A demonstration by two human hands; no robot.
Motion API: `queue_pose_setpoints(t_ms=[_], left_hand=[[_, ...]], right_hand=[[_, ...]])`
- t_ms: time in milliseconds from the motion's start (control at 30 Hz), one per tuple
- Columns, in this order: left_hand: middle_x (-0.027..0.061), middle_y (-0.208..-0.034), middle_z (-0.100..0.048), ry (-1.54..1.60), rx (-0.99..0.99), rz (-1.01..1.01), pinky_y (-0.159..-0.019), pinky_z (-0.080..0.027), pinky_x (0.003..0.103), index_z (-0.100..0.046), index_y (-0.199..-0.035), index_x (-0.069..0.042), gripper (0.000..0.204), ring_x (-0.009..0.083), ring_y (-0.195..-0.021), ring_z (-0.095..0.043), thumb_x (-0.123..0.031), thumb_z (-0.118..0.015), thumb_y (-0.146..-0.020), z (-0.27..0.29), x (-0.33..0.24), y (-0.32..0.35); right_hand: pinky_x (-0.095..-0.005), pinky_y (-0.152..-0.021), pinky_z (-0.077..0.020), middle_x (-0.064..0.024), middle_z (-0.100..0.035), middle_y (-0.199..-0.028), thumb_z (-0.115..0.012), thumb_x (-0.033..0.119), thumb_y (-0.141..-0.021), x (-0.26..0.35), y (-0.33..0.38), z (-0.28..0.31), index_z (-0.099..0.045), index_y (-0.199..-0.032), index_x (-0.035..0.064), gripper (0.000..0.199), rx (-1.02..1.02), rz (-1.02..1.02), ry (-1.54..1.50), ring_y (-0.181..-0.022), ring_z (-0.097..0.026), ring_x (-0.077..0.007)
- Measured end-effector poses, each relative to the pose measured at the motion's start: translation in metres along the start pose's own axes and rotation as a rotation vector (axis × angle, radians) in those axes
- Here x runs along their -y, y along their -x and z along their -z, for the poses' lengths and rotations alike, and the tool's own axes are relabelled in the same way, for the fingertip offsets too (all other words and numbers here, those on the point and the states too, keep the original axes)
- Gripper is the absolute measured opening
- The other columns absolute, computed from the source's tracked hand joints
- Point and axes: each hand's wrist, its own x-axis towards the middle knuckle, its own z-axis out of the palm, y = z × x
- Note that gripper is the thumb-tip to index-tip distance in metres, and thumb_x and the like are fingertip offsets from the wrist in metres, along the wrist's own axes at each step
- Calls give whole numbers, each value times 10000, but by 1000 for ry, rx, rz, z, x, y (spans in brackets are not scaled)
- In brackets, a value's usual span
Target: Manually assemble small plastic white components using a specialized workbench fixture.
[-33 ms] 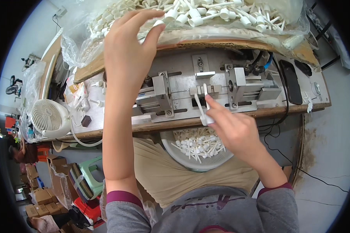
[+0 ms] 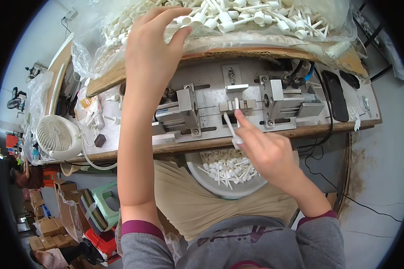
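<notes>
My left hand (image 2: 152,47) reaches over a heap of white plastic scoops (image 2: 224,20) at the far side, thumb and fingers apart. Scoops show behind the gap, and none is clearly gripped. In front of the metal fixture, my right hand (image 2: 269,152) holds a white scoop (image 2: 230,126), its handle slanting up toward a small metal block (image 2: 224,106). The extended index finger touches a second white piece (image 2: 236,103), which looks like a scoop handle lying on that block. The curled fingers partly hide the held scoop's cup.
Metal clamping units flank the block, one at left (image 2: 186,107) and one at right (image 2: 274,101). A cardboard edge (image 2: 202,54) borders the heap. Below the bench is a grey basin (image 2: 251,186) of scoops. A white fan (image 2: 58,136) stands left; a black phone (image 2: 335,96) lies right.
My left hand has shifted slightly right, its thumb and fingers still apart. My right hand has edged a little, its index fingertip now closer to the piece on the block.
</notes>
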Motion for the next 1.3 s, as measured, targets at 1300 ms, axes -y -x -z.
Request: queue_pose_setpoints(t_ms=[1300], left_hand=[[101, -1226, -706, 172, 303, 190, -671, -566, 274, -741, -1061, -38, 326, 200, -772, -712, -44, -808, -741, 29, -95, 137]], right_hand=[[-210, -498, -366, 12, -668, -770, -775, 203, -836, -50, -121, 36, -718, -918, 74, 162, -339, -100, -98, -543, -494, -36]])
